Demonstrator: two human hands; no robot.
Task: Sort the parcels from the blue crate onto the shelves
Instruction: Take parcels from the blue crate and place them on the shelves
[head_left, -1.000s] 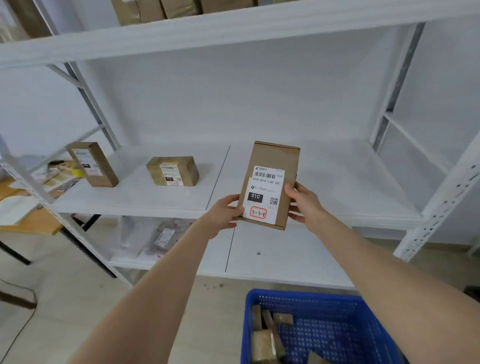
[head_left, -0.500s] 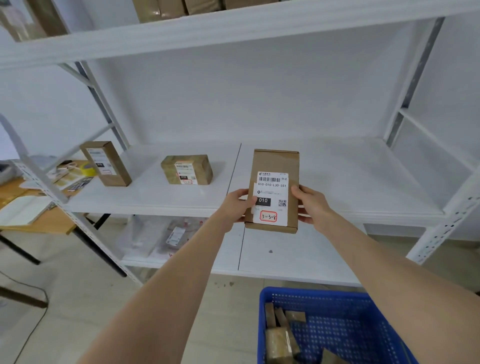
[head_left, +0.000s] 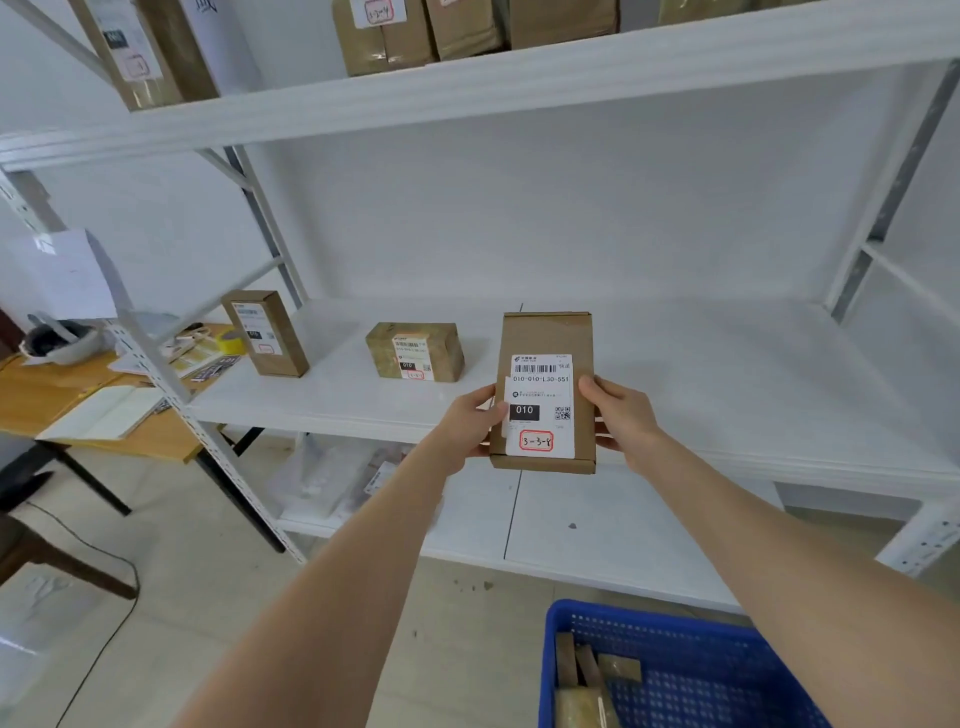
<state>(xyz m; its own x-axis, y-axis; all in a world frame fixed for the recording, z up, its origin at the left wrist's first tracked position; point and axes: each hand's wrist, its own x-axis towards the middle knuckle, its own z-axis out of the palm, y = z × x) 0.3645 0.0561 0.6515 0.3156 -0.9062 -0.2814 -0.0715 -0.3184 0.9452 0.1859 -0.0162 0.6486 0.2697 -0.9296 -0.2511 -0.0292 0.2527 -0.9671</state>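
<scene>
I hold a flat brown cardboard parcel upright in front of the middle shelf. Its white label faces me, with "3-3-8" written in a red box. My left hand grips its left edge and my right hand grips its right edge. The blue crate sits on the floor at the lower right with several brown parcels inside.
On the middle shelf stand an upright parcel at the left and a low parcel beside it. The top shelf carries several parcels. A lower shelf holds clear bags. A wooden table with papers stands left.
The parcel has straightened from a tilt to upright between my hands. My view has shifted up, so the top shelf's parcels show more and the crate shows less.
</scene>
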